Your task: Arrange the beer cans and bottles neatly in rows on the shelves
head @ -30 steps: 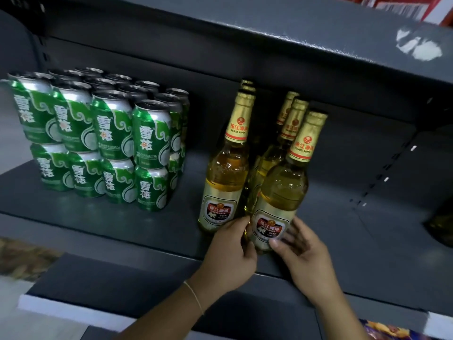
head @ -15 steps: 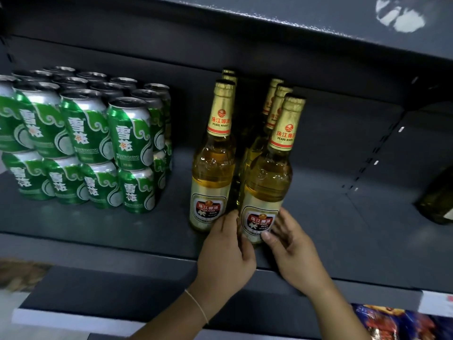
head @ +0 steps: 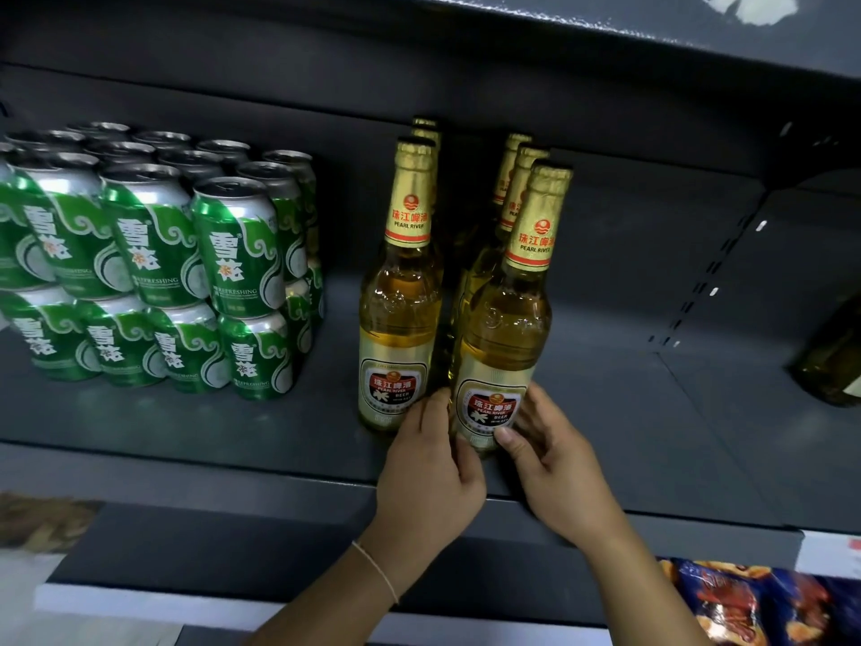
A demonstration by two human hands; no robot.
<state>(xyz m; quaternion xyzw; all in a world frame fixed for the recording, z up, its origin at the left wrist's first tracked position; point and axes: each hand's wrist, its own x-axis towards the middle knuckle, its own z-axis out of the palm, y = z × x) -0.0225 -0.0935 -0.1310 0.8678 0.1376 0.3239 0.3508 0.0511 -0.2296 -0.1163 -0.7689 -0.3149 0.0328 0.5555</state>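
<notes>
Two rows of gold-capped Pearl River beer bottles stand on the dark grey shelf (head: 186, 426). The front right bottle (head: 503, 328) is gripped low at its label by both hands: my left hand (head: 431, 468) on its left side, my right hand (head: 550, 459) on its right, thumb on the label. The front left bottle (head: 400, 319) stands just beside it, touching my left hand's fingers. More bottles are lined up behind each, mostly hidden. Green Snow beer cans (head: 237, 254) are stacked two high in rows at the left.
A dark green bottle (head: 834, 361) stands at the far right edge of the shelf. The shelf above (head: 605, 35) overhangs the bottle tops closely. Colourful snack packets (head: 755, 603) lie on the shelf below at the bottom right.
The view has shifted slightly; both hands stay on the front right bottle's base, which now stands more upright and level with the front left bottle.
</notes>
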